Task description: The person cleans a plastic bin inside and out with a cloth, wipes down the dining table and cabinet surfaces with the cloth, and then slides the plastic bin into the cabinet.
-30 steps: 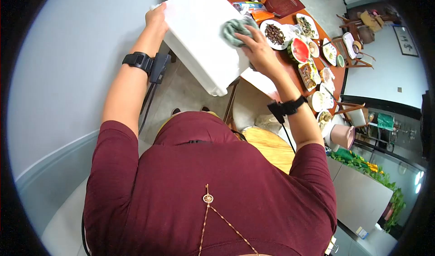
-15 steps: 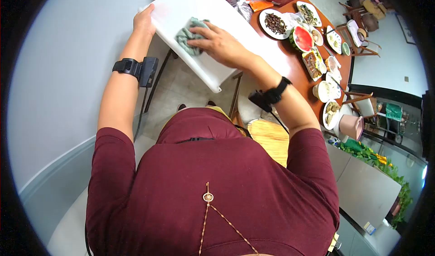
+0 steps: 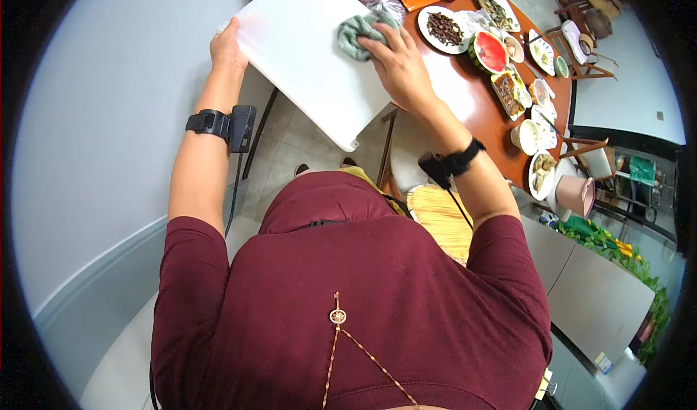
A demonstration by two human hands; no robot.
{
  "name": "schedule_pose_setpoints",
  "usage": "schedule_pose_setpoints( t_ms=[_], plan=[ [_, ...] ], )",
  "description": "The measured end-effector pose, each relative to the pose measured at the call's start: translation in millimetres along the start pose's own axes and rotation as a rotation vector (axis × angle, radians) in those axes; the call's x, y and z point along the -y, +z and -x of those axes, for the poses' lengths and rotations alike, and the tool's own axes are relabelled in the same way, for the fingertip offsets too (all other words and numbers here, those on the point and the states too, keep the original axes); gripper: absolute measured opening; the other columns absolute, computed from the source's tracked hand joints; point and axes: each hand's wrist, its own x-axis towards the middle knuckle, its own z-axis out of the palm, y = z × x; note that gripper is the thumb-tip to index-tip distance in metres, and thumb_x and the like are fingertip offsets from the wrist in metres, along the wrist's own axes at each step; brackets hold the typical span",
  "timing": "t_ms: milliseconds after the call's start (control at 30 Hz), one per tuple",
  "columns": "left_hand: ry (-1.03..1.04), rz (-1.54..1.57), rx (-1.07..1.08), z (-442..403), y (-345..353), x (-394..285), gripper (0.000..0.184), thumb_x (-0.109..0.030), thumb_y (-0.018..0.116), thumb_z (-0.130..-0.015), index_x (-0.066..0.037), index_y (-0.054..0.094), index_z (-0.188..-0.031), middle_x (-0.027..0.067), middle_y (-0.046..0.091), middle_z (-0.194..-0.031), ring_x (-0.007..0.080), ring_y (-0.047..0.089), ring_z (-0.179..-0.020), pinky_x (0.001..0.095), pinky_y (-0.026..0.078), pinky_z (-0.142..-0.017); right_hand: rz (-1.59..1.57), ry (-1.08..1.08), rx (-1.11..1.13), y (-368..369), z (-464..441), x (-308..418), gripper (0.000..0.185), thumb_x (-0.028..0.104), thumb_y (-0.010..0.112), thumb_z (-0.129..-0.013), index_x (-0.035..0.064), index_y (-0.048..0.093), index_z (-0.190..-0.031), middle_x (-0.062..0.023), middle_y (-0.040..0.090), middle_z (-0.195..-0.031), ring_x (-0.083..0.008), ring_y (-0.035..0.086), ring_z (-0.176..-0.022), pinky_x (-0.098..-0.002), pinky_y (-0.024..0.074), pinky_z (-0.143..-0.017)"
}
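A white rectangular panel or lid [image 3: 301, 54] is held tilted in front of me, beside the wall. My left hand [image 3: 228, 45] grips its left edge, with the fingers partly hidden. On the panel's right part lies a crumpled grey-green cloth [image 3: 357, 35]. My right hand [image 3: 397, 58] is closed on this cloth and presses it against the white surface. Black straps with small devices are on both my wrists.
A wooden table [image 3: 454, 83] at the right bears a plate of dark food [image 3: 444, 30], a cut watermelon [image 3: 491, 52], more dishes and a plastic bag [image 3: 385, 5]. A wall [image 3: 109, 119] stands left; a round wooden stool [image 3: 439, 217] is below the table.
My right hand with the cloth went from the panel's right part to its left, then back to the right. The panel and my left hand shifted slightly left and down.
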Motion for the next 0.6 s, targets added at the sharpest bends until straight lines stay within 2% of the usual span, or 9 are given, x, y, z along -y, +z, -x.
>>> schedule_pose_setpoints(
  t_ms=[67,167,233,333,400,467,500,533,600],
  plan=[
    [-0.003,0.005,0.021,1.5,-2.8,-1.7,0.03,-0.006,0.055,-0.093,0.013,0.047,-0.114,0.0224,0.059,-0.112,0.0348,0.063,-0.099,0.0467,0.055,-0.085,-0.081,-0.056,-0.004,-8.1,23.9,4.5,0.043,0.003,0.063,-0.07,0.0163,0.065,-0.111,-0.0103,0.054,-0.124,-0.0385,0.05,-0.111,-0.0458,0.0455,-0.093],
    [0.016,-0.037,-0.039,5.4,-5.3,-5.9,0.032,-0.008,0.055,-0.093,0.014,0.046,-0.116,0.0231,0.059,-0.113,0.0351,0.063,-0.1,0.0481,0.054,-0.088,-0.158,-0.115,0.034,-14.2,58.5,20.7,0.045,0.004,0.066,-0.067,0.0205,0.065,-0.109,-0.008,0.052,-0.127,-0.0379,0.047,-0.118,-0.0486,0.042,-0.099],
    [-0.032,-0.02,0.063,5.6,-9.8,-8.2,0.037,-0.013,0.053,-0.096,0.014,0.045,-0.119,0.0247,0.057,-0.117,0.0363,0.06,-0.106,0.0483,0.051,-0.093,-0.16,-0.141,0.101,-19.2,73.8,26.5,0.048,0.002,0.065,-0.067,0.0203,0.065,-0.111,-0.0075,0.05,-0.131,-0.0371,0.045,-0.121,-0.0479,0.0396,-0.101],
    [-0.106,-0.012,0.151,23.8,-7.6,-14.8,0.04,-0.018,0.049,-0.099,0.014,0.043,-0.123,0.0257,0.054,-0.123,0.0364,0.056,-0.112,0.0477,0.047,-0.099,-0.328,-0.072,-0.052,-12.3,79.0,13.4,0.05,-0.001,0.064,-0.068,0.0195,0.064,-0.114,-0.0077,0.049,-0.132,-0.0354,0.044,-0.123,-0.046,0.0392,-0.102],
    [-0.113,-0.029,0.122,31.4,-4.3,-16.8,0.041,-0.019,0.047,-0.1,0.013,0.043,-0.124,0.0253,0.053,-0.125,0.0357,0.054,-0.115,0.0468,0.046,-0.101,-0.326,0.027,-0.105,-8.0,83.0,10.3,0.051,-0.004,0.062,-0.069,0.0181,0.063,-0.116,-0.0097,0.049,-0.131,-0.0346,0.044,-0.123,-0.0446,0.0373,-0.103],
    [-0.114,-0.048,0.089,35.3,-4.1,-19.9,0.042,-0.021,0.044,-0.101,0.013,0.042,-0.125,0.025,0.051,-0.127,0.035,0.052,-0.118,0.0459,0.044,-0.102,-0.381,0.306,-0.289,-1.6,83.4,6.6,0.05,-0.007,0.06,-0.072,0.0171,0.062,-0.116,-0.0126,0.049,-0.128,-0.0358,0.043,-0.123,-0.0441,0.0344,-0.105],
    [-0.114,-0.042,0.069,37.4,-6.2,-20.9,0.041,-0.022,0.043,-0.101,0.012,0.043,-0.126,0.024,0.051,-0.128,0.0341,0.052,-0.119,0.0457,0.044,-0.103,-0.434,0.373,-0.334,-0.5,83.7,3.3,0.041,-0.004,0.055,-0.081,0.0124,0.06,-0.118,-0.0153,0.049,-0.126,-0.0346,0.043,-0.123,-0.0417,0.0323,-0.106],
    [-0.114,-0.037,0.049,38.2,-11.2,-21.9,0.041,-0.023,0.041,-0.102,0.01,0.043,-0.126,0.0231,0.051,-0.129,0.0331,0.052,-0.119,0.0455,0.043,-0.103,-0.436,0.379,-0.342,1.3,85.3,-1.9,0.041,-0.004,0.055,-0.081,0.0124,0.06,-0.118,-0.0153,0.049,-0.126,-0.0346,0.043,-0.123,-0.0417,0.0323,-0.106],
    [-0.143,-0.012,0.09,36.4,-26.0,-25.2,0.042,-0.025,0.041,-0.102,0.008,0.044,-0.127,0.0217,0.052,-0.128,0.0321,0.052,-0.119,0.0448,0.043,-0.103,-0.768,0.581,-0.262,12.5,94.2,-21.9,0.032,0.002,0.051,-0.089,0.0069,0.058,-0.119,-0.0166,0.05,-0.126,-0.0321,0.043,-0.124,-0.0387,0.0322,-0.106]
  ],
)
